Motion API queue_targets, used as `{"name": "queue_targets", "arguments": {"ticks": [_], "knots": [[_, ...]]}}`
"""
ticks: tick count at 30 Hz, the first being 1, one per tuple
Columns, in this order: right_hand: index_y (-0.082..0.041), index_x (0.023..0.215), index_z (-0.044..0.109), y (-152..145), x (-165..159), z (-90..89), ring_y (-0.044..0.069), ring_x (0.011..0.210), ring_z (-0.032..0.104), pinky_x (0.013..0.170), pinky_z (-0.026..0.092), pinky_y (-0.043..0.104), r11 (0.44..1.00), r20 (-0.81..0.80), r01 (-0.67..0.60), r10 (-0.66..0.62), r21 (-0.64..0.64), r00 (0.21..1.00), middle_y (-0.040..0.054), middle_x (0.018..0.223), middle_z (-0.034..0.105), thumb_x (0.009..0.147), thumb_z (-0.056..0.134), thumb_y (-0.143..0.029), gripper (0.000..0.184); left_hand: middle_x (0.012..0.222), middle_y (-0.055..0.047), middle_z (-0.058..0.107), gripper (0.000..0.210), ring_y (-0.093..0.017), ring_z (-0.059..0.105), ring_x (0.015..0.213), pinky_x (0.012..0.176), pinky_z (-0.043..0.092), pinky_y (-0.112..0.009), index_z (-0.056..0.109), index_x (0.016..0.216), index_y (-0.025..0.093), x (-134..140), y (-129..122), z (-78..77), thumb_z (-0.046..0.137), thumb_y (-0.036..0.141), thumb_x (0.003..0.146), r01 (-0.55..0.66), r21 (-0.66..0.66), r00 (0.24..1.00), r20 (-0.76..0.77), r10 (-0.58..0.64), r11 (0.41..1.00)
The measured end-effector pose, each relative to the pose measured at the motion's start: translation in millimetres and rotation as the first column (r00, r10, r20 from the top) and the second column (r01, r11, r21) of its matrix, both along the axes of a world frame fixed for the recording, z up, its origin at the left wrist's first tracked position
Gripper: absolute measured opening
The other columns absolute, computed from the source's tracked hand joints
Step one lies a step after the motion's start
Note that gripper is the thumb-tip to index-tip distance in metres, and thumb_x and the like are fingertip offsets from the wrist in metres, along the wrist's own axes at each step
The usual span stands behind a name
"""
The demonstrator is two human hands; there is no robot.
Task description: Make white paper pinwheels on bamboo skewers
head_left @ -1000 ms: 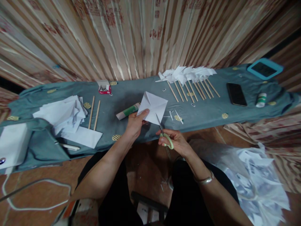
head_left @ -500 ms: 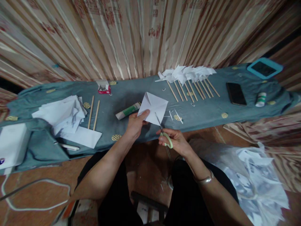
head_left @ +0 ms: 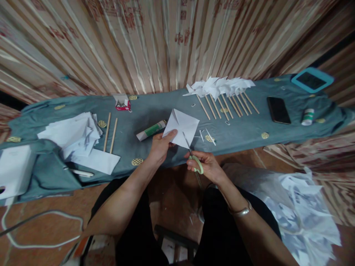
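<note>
A square sheet of white paper [head_left: 185, 122] is pinched in my left hand [head_left: 161, 147], thumb on top near its lower left edge. One slit shows at the sheet's top corner. My right hand [head_left: 206, 164] grips scissors with pale green handles [head_left: 198, 164]. Their blades lie at the sheet's lower corner, pointing toward its middle. Just behind my left hand lies a green and white glue stick [head_left: 151, 130] on the cloth. Thin white paper scraps [head_left: 206, 136] are to the right of the sheet.
Paper pinwheels on sticks [head_left: 222, 88] lie in a row at the back. Left are a paper stack [head_left: 74, 133], two wooden sticks [head_left: 107, 132] and a red pin box [head_left: 122, 103]. Right are a phone [head_left: 279, 110], a green-white tube [head_left: 307, 117] and a blue-framed device [head_left: 312, 79].
The paper has shifted very slightly to the right in my left hand. The scissors and both hands are otherwise almost still.
</note>
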State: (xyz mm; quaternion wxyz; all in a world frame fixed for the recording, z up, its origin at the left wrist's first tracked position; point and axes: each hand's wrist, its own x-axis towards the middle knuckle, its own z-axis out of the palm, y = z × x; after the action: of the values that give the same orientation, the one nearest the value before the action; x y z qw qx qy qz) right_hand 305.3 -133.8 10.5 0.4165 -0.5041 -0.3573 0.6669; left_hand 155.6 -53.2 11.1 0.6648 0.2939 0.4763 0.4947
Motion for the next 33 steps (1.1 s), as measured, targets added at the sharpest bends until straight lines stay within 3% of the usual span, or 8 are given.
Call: {"name": "queue_targets", "arguments": {"ticks": [22,33], "knots": [[-0.018,0.071,0.068,0.0,-1.3,0.0,0.006,0.046,0.054,0.045,0.044,0.018,1.0,-0.01,0.019,-0.019,-0.014,1.0,-0.0063,0.053,0.06,0.049,0.088,-0.044,0.039,0.069,-0.004,0.069,0.035,-0.013,0.059,0.06,0.055,0.046,-0.024,0.067,0.068,0.012,0.0,0.1,-0.9,0.084,0.037,0.051,-0.002,-0.002,1.0,-0.004,0.002,1.0],[-0.018,0.079,0.067,-2.7,0.6,2.0,0.007,0.05,0.055,0.049,0.044,0.019,0.996,0.002,-0.085,0.085,-0.019,0.996,-0.0028,0.058,0.065,0.057,0.082,-0.052,0.043,0.069,-0.005,0.068,0.033,-0.014,0.058,0.059,0.052,0.044,-0.024,0.067,0.069,0.012,-1.8,1.8,-1.0,0.083,0.036,0.053,-0.009,0.004,1.0,-0.029,0.009,1.0]]}}
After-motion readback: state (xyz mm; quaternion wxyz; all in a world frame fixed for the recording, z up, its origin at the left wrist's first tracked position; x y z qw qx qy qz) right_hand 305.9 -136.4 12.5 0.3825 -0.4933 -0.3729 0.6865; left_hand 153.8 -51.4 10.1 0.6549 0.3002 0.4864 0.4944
